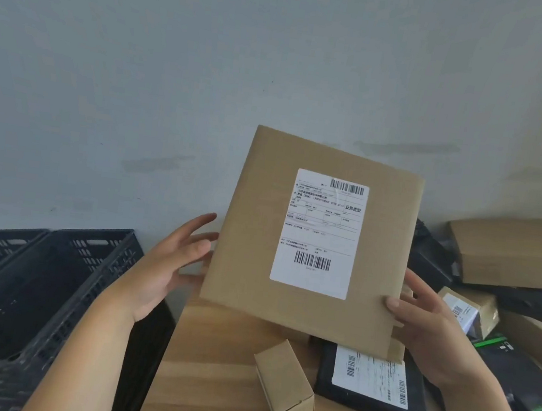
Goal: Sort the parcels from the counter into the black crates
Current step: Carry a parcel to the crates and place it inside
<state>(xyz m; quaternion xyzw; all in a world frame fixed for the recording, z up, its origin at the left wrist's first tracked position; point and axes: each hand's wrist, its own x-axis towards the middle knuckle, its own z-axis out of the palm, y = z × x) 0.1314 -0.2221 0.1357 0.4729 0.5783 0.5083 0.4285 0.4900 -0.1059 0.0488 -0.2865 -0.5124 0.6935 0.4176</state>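
Observation:
A flat brown cardboard parcel [252, 237] with a white shipping label is held upright above the wooden counter [215, 369], label facing me. My right hand [431, 331] grips its lower right edge, thumb on the front. My left hand [166, 267] is at the parcel's left edge with fingers spread, fingertips at or just behind the edge; contact is unclear. Two black crates [30, 295] stand to the left of the counter, below its level.
On the counter lie a small brown box [285, 384], a black mailer bag with a white label [373, 388], and a pile at the right: a large brown box [513, 252], black bags, a small taped box [468, 311]. A pale wall is behind.

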